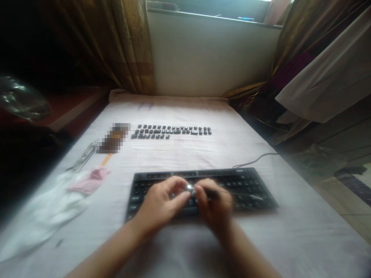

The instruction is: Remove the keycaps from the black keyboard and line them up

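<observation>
Over a black keyboard [252,185], my two hands meet at the fingertips. My left hand [164,199] is closed in a pinch on a small shiny keycap [189,187], its edges blurred. My right hand [216,200] is closed around a slim dark tool [213,193]; a thin blurred streak runs from it to the right, and I cannot make out its kind. The keyboard lies flat, partly covered by both hands. Beyond it, loose black keycaps [174,131] stand in three rows on the pale sheet.
A pink cloth [90,180] and a crumpled white cloth [49,212] lie at the left. Near them are a clear slender object [85,156] and a pixelated item [114,138]. The keyboard's cable [255,159] runs off to the right. Curtains [127,46] hang behind.
</observation>
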`<control>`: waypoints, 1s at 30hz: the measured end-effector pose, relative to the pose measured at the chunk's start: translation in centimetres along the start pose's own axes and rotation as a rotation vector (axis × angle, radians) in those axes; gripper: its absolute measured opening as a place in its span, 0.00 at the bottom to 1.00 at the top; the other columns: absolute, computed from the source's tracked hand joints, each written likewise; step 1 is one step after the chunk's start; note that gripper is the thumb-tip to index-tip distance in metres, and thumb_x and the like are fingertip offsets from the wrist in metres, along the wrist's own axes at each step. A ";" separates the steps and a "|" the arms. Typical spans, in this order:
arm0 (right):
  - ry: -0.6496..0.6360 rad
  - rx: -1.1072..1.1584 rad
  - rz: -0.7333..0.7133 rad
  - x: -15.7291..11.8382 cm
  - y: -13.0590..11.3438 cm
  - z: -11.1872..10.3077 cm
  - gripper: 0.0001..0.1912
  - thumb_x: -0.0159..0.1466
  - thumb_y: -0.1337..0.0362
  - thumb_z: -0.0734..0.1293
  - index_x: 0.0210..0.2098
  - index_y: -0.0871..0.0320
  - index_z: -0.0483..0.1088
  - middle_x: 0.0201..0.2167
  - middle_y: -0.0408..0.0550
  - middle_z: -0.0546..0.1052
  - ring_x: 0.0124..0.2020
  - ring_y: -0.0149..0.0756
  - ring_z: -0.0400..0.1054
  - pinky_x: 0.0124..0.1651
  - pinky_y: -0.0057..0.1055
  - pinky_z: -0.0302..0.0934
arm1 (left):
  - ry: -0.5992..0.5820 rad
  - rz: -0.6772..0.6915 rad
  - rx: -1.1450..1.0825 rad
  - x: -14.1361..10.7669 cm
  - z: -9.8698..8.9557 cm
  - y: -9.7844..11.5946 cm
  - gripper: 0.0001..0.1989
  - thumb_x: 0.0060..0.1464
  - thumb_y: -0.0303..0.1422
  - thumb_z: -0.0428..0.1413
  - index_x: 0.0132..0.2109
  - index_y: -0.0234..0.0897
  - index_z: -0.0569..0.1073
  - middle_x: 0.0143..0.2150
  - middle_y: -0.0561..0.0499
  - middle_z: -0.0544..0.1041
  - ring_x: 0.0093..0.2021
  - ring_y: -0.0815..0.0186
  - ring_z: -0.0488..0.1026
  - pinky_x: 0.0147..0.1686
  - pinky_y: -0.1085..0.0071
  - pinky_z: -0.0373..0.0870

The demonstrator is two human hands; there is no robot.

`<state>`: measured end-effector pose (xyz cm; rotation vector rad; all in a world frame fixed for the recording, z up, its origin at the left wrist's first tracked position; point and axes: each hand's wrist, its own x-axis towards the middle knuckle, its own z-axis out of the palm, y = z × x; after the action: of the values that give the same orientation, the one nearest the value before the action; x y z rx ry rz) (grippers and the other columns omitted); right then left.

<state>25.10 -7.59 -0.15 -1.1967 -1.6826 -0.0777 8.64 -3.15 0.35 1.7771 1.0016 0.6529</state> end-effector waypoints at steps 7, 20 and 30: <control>-0.011 0.028 0.016 0.3 0.5 -0.5 0.07 0.66 0.71 0.61 0.33 0.57 0.68 0.23 0.44 0.74 0.22 0.31 0.69 0.27 0.27 0.63 | -0.031 -0.182 -0.222 0.3 -0.2 0.4 0.09 0.54 0.38 0.60 0.39 0.37 0.76 0.36 0.51 0.82 0.39 0.63 0.78 0.40 0.72 0.71; -0.169 0.179 0.051 0.6 0.8 -0.4 0.09 0.65 0.71 0.62 0.41 0.55 0.72 0.32 0.46 0.82 0.31 0.34 0.77 0.35 0.27 0.71 | 0.038 -0.176 -0.307 0.1 -1.9 -1.2 0.17 0.53 0.44 0.59 0.45 0.38 0.79 0.40 0.46 0.82 0.41 0.58 0.78 0.38 0.66 0.74; -0.627 -0.438 0.238 5.9 5.8 0.6 0.13 0.65 0.54 0.66 0.37 0.53 0.78 0.33 0.47 0.82 0.33 0.39 0.76 0.33 0.30 0.64 | 0.318 -0.144 -0.193 0.8 -4.7 -3.3 0.23 0.51 0.49 0.60 0.46 0.36 0.78 0.41 0.45 0.82 0.43 0.57 0.78 0.46 0.62 0.73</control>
<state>29.01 -0.42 1.30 -1.8840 -2.1072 0.0924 4.25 0.42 -0.85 1.4458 1.2233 0.9277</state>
